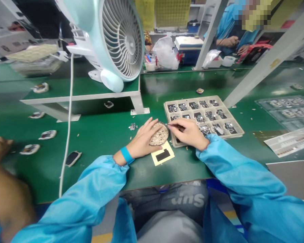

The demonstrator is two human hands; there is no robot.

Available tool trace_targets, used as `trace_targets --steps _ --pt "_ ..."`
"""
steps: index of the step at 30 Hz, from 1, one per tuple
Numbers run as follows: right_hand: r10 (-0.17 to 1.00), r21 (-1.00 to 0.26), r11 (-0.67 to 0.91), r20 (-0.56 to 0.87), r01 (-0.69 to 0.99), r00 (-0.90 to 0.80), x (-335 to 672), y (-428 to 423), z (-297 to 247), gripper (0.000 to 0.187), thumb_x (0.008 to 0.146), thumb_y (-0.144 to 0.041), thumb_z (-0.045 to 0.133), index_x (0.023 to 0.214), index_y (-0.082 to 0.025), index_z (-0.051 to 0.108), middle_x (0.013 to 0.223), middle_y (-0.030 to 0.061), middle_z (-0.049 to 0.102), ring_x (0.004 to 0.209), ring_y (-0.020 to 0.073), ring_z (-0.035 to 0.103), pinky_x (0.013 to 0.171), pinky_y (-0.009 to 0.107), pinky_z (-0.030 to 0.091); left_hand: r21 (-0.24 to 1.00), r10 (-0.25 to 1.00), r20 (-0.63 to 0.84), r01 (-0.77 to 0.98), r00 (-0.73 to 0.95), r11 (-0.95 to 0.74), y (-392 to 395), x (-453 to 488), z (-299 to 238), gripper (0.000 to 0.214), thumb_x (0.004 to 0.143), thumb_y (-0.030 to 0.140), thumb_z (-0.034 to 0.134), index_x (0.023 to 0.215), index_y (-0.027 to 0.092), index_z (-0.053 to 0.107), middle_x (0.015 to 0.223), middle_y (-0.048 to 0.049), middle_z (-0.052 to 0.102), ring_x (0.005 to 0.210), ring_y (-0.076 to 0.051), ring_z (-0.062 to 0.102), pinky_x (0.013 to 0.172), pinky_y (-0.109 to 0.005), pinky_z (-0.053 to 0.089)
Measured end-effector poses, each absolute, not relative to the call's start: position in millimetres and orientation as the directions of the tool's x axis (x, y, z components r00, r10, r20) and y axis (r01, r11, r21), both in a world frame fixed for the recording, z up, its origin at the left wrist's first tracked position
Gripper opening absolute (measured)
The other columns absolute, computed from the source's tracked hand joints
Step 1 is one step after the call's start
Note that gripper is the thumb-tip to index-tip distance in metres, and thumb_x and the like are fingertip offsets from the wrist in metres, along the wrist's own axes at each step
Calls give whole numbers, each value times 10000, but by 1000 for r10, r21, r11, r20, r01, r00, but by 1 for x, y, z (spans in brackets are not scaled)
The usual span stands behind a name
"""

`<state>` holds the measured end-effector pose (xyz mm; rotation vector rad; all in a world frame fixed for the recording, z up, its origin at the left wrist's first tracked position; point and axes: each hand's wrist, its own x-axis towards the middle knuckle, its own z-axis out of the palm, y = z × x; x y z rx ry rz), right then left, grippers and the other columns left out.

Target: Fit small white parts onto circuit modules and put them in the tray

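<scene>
The bare left hand (145, 137) of the person is spreading over a round shallow dish with a dark rim (159, 135), which is containing many small pale pieces. The fingers are lying across its far left side and the thumb is reaching its near edge, so this grip is closing around the dish, probably to make it steady and to leave its right side free. Whether the dish is resting on the green glossy table top (144, 172) or is being lifted a little, I cannot tell.

The bare right hand (188, 134) is pinching a thin dark tool similar to tweezers (176, 126), and its point is facing left, just at the right edge of the dish. I cannot tell if the tips are being together or apart, or if they are holding a piece. This hand is hovering or resting over the left part of a beige plastic tray with many compartments (240, 132), where dark and silvery flat parts are lying in groups; the tray is standing just beside the dish, perhaps for easy reach.

A pale yellow paper-like sheet (168, 145) is lying on the near side of the dish, and its black angular shape (162, 155) is showing uncovered, seemingly for a clear view
</scene>
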<state>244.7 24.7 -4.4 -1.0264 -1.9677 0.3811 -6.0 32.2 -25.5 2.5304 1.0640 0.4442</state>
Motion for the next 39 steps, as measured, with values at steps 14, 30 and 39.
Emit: trace_targets --steps 14,30,39 --pt "784 -526 617 481 586 -393 245 20 1 146 944 -268 646 1002 -208 766 840 26 746 748 160 665 724 315 524 501 774 102 641 624 -582 44 -20 -20 1087 715 632 833 1602 268 320 1600 -143 373 1480 -363 370 1229 -525 339" --pt "784 -551 620 463 558 -413 244 20 2 150 956 -282 638 998 -210 763 896 38 773 781 167 688 753 330 548 503 808 37 688 588 -523 33 -29 -8 1205 700 632 829 1649 252 190 1584 -178 359 1464 -412 371 1211 -573 338" --pt "787 -554 616 464 560 -407 244 22 0 139 945 -271 647 1006 -220 762 904 36 776 787 170 690 760 333 548 544 759 35 625 650 -560 44 -28 -17 1039 766 526 818 1620 284 277 1664 -146 286 1522 -381 304 1245 -563 286"
